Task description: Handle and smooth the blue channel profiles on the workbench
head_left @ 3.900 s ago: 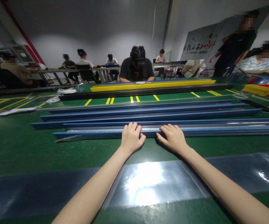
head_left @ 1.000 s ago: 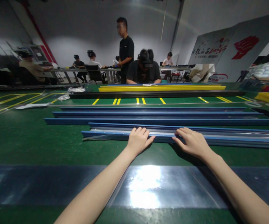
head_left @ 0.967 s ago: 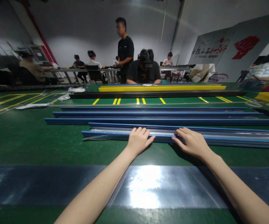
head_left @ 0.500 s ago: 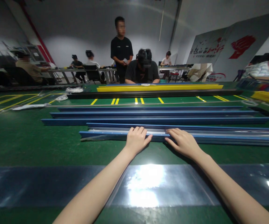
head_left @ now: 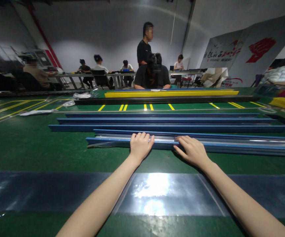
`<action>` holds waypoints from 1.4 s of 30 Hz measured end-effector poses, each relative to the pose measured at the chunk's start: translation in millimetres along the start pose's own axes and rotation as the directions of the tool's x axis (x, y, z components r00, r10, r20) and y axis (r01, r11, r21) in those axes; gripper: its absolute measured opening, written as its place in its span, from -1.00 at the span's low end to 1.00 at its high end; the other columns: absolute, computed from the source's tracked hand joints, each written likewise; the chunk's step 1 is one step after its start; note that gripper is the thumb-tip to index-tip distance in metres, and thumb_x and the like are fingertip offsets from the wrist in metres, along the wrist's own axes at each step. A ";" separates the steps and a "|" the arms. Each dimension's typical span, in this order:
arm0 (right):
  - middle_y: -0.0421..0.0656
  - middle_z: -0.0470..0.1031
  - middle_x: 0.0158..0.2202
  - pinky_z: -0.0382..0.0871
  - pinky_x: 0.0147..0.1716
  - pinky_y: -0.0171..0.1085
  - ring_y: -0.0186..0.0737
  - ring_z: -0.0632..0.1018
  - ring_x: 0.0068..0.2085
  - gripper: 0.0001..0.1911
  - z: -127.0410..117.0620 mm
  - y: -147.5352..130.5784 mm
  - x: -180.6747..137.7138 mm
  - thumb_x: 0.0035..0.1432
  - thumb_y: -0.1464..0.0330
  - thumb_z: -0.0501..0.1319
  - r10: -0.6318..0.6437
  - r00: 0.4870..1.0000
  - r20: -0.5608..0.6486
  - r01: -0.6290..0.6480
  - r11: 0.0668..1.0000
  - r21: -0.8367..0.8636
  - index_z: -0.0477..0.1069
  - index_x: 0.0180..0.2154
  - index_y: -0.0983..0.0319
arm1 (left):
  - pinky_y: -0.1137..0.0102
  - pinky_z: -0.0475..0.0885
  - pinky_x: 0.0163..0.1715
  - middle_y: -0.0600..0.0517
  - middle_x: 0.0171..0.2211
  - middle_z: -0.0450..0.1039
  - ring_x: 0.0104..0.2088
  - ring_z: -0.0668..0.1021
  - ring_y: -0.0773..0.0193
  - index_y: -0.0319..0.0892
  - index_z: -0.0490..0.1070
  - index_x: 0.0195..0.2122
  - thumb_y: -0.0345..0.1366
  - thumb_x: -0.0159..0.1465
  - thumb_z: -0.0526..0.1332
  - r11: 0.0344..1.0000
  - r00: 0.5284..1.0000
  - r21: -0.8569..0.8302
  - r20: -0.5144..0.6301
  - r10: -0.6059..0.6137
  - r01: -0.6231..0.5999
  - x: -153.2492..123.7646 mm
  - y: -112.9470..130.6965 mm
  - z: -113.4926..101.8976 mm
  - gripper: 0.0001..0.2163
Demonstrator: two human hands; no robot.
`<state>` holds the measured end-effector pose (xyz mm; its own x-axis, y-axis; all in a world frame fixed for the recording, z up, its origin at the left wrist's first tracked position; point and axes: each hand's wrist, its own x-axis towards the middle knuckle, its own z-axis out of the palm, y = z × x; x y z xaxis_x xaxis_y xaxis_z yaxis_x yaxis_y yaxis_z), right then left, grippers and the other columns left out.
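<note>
Both my hands are at the near wall of a long blue channel profile (head_left: 246, 147) lying on the green table. My left hand (head_left: 140, 147) curls over this wall, its fingers reaching inside and its thumb along the top edge. To the right, my right hand (head_left: 194, 150) hooks its fingers over the same wall, thumb on the near side. The fingertips of both are partly hidden inside the channel. A pale, shiny strip (head_left: 162, 139) shows in the channel between the hands. Clear film sticks out beneath the profile's left end.
A wide transparent sheet (head_left: 65, 194) lies across the near table under my forearms. Several blue profiles (head_left: 157, 128) lie beyond, then a black profile (head_left: 167, 99) and a yellow profile (head_left: 172, 93). A person (head_left: 152, 74) sits opposite; another person (head_left: 144, 49) stands behind.
My left hand has slid slightly left along the channel wall; my right hand stays at nearly the same spot. The standing person has moved right and turned.
</note>
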<state>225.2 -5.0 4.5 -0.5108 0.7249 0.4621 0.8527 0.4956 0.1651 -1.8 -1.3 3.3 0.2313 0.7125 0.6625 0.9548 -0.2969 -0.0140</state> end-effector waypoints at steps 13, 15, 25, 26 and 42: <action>-0.04 0.47 -0.24 0.19 -0.32 -0.28 -0.19 0.44 -0.23 -0.63 -0.4 -0.4 -0.3 0.19 0.19 -0.06 -0.005 1.000 -0.013 0.005 1.000 0.016 0.39 -0.23 0.28 | 0.40 0.20 -0.44 -0.02 -0.50 0.51 -0.45 0.52 0.23 -0.15 0.45 -0.48 -0.19 0.27 -0.09 0.956 0.918 0.039 0.271 -0.290 0.291 16.9 -10.5 -12.7 -0.63; -0.04 0.47 -0.23 0.19 -0.31 -0.28 -0.19 0.44 -0.23 -0.62 -0.2 -0.3 -0.4 0.19 0.18 -0.07 -0.004 1.000 -0.011 0.004 1.000 0.014 0.39 -0.23 0.28 | 0.42 0.21 -0.46 -0.01 -0.48 0.52 -0.44 0.52 0.22 -0.13 0.45 -0.45 -0.18 0.26 -0.10 0.954 0.896 0.046 0.332 -0.294 0.296 19.6 -12.0 -14.9 -0.64; -0.05 0.48 -0.21 0.20 -0.31 -0.28 -0.19 0.45 -0.23 -0.64 -0.5 -0.4 -0.8 0.19 0.20 -0.06 -0.013 0.999 -0.039 0.013 1.000 0.012 0.39 -0.23 0.27 | 0.46 0.26 -0.44 0.01 -0.41 0.52 -0.37 0.53 0.25 -0.12 0.44 -0.44 -0.17 0.30 -0.12 0.986 0.896 -0.034 0.422 -0.136 0.166 19.1 -23.6 -21.9 -0.62; -0.05 0.48 -0.21 0.20 -0.31 -0.28 -0.19 0.45 -0.23 -0.64 -0.3 -0.2 -0.8 0.19 0.20 -0.06 -0.014 0.999 -0.038 0.014 1.000 0.016 0.39 -0.23 0.27 | 0.45 0.26 -0.43 0.00 -0.41 0.52 -0.36 0.53 0.25 -0.13 0.44 -0.45 -0.17 0.30 -0.13 0.989 0.902 -0.036 0.416 -0.114 0.141 18.0 -24.4 -22.0 -0.62; -0.06 0.48 -0.17 0.22 -0.26 -0.28 -0.19 0.45 -0.21 -0.63 1.0 0.7 -1.8 0.18 0.19 -0.04 -0.011 0.999 -0.043 0.011 1.000 0.004 0.39 -0.20 0.28 | 0.41 0.24 -0.32 0.00 -0.40 0.38 -0.32 0.40 0.26 -0.19 0.35 -0.45 -0.09 0.26 0.00 0.999 0.980 -0.034 0.195 0.032 -0.026 -11.9 -54.9 -25.2 -0.69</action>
<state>226.6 -5.5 2.9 -0.5151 0.6980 0.4974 0.8464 0.5055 0.1672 -61.6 -9.5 15.0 0.2941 0.8126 0.5032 0.9415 -0.3370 -0.0060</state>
